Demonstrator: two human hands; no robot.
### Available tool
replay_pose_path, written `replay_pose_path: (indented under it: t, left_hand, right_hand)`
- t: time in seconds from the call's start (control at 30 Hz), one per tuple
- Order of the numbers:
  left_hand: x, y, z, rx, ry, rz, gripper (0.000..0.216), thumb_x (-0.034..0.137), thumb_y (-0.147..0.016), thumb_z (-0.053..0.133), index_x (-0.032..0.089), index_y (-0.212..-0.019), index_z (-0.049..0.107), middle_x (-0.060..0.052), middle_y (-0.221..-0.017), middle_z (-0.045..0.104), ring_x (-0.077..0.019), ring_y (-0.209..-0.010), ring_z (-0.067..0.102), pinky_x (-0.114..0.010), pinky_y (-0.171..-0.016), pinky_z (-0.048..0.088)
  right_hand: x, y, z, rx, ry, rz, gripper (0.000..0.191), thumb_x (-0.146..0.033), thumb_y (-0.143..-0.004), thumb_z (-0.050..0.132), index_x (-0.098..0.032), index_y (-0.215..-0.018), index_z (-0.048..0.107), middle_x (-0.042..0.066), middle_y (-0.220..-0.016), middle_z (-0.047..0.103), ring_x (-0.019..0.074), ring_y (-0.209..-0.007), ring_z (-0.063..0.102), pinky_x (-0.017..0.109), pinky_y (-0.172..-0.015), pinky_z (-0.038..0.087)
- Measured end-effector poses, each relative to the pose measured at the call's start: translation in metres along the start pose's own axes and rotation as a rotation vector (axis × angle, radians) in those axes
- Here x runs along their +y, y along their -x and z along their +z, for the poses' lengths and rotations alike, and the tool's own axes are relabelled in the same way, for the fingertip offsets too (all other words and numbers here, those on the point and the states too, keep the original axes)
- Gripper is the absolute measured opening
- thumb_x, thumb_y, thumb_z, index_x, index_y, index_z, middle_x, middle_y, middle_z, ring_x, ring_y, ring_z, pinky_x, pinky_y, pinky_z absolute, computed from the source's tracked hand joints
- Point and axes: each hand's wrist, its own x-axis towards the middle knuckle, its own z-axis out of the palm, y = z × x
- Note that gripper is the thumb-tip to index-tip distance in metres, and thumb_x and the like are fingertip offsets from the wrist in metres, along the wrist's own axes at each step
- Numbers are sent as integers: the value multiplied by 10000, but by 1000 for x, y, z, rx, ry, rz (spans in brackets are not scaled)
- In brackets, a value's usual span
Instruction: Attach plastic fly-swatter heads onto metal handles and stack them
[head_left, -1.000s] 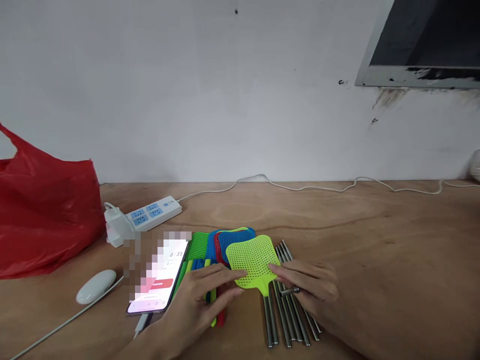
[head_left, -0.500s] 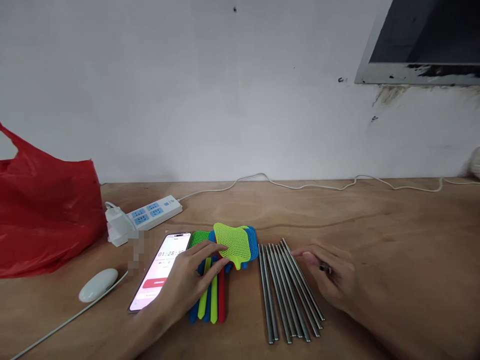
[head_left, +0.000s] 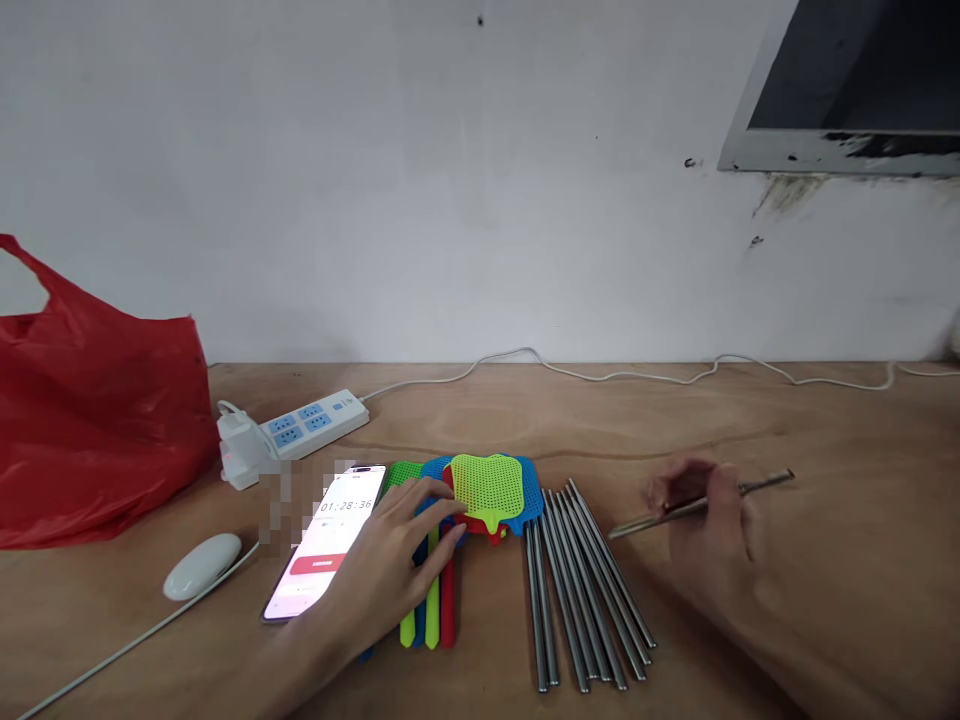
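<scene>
Several plastic fly-swatter heads lie in an overlapping pile, a yellow-green head (head_left: 487, 485) on top of blue, red and green ones. Their coloured handles (head_left: 448, 605) point toward me, partly under my left hand (head_left: 397, 550). That hand rests on the pile with thumb and fingers apart, fingertips at the left edge of the top heads. My right hand (head_left: 712, 530) is closed around a thin metal rod (head_left: 761, 484), held slantwise above the table and slightly blurred. Between the hands several silvery metal rods (head_left: 581, 590) lie fanned out side by side.
A lit phone (head_left: 330, 540) with a running timer lies left of my left hand. Behind it are a white power strip (head_left: 319, 425) with a plug and a red plastic bag (head_left: 105, 430). A white mouse-shaped object (head_left: 202, 567) and cables lie on the wooden table.
My right hand has moved right, away from the rods, and a metal rod now shows in it. The top swatter heads have shifted right and turned slightly under my left hand.
</scene>
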Motion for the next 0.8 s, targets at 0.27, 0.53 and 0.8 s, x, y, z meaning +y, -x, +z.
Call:
replay_pose_path:
  t: [0.27,0.53,0.8]
  left_hand:
    - [7,5,0,-135,59,48,321,320,-1020,489,283,-1328,569,-57,-1378,587,-279,-1261,547,-493,-1042,486]
    - [11,8,-2,-244,59,82,416,337,-995,534,316,-1409,500,-43,-1470,529,-299,-1339,498,-538,-1075,458]
    - [8,5,-9,-279,111,113,444,198,-921,601,294,-1347,527,-54,-1339,589,-288,-1239,542,-489,-1046,457]
  right_hand:
    - [5,-19,6,57,-34,523,469,-620,-784,663,-200,-598,569,-46,-443,474,83,-395,376,214,-385,268]
    - [0,-12,15,-183,39,751,363,-562,-740,652,-206,-793,607,-135,-364,274,65,-368,145,212,-383,158]
    - [9,-14,6,-484,590,468,354,-444,-807,564,-188,-972,745,34,-718,709,240,-758,668,330,-681,509]
